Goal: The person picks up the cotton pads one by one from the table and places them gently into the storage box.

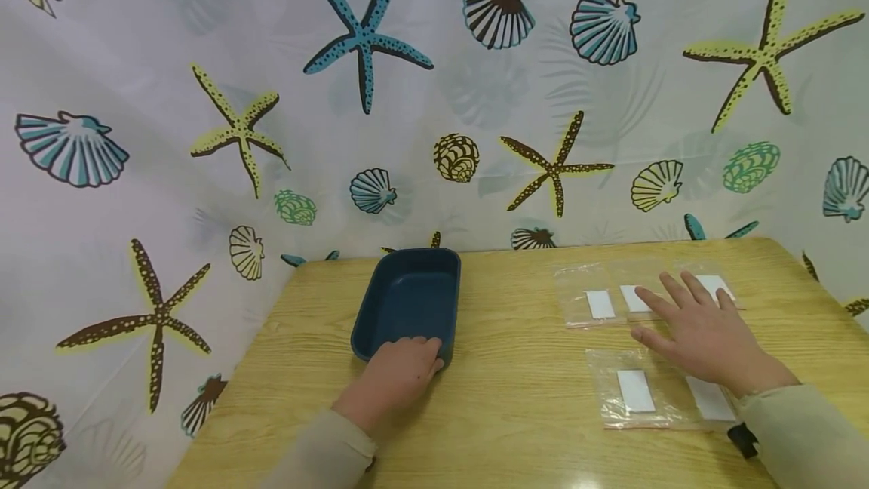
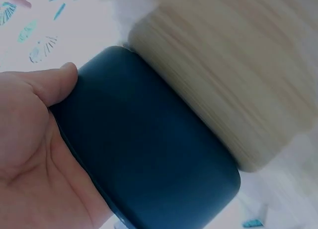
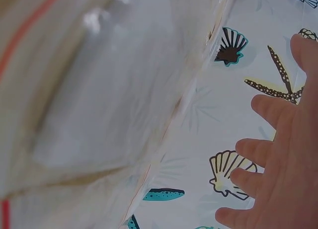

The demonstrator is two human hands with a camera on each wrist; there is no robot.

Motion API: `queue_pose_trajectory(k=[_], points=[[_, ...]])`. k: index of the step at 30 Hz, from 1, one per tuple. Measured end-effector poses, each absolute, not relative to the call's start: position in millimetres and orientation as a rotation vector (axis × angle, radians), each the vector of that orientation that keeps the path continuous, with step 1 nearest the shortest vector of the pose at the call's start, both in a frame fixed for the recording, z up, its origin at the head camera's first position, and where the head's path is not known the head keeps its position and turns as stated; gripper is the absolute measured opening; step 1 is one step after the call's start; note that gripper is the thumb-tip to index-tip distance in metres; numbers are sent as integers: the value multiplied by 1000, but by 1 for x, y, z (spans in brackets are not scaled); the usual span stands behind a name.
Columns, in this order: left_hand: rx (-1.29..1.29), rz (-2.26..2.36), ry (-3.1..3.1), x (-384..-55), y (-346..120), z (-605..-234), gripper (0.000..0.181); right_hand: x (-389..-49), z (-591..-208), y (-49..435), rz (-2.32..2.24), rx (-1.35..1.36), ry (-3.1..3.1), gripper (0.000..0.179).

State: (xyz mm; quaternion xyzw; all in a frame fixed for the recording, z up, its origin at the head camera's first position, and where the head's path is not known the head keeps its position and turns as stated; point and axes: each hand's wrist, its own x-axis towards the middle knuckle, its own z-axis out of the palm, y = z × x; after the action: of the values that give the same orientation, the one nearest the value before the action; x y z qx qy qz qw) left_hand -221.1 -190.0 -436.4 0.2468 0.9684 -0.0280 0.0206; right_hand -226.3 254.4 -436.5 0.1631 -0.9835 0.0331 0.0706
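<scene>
My left hand (image 1: 397, 372) grips the near end of a dark blue plastic tray (image 1: 410, 304) standing on the left half of the table. In the left wrist view the thumb lies against the smooth side of the tray (image 2: 144, 134), and the palm is close along its edge. On the right, my right hand (image 1: 706, 334) is spread over several clear zip bags, with straight fingers and nothing held. Each bag shows a white rectangle inside, as in the front left bag (image 1: 636, 391) and the back left bag (image 1: 600, 305). The hand partly covers the bags under it.
The wooden table (image 1: 509, 368) has rounded far corners. A white curtain (image 1: 421, 96) printed with starfish and shells hangs behind it and along the sides. Beside the right sleeve a small black object (image 1: 743, 441) shows.
</scene>
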Motion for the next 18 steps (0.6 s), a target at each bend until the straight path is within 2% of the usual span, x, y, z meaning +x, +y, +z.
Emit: queue_pose_trajectory(k=[18], points=[[836,-41,2877,-215,-109,-435,17,-226,-436,253,93,497,-2958,80]])
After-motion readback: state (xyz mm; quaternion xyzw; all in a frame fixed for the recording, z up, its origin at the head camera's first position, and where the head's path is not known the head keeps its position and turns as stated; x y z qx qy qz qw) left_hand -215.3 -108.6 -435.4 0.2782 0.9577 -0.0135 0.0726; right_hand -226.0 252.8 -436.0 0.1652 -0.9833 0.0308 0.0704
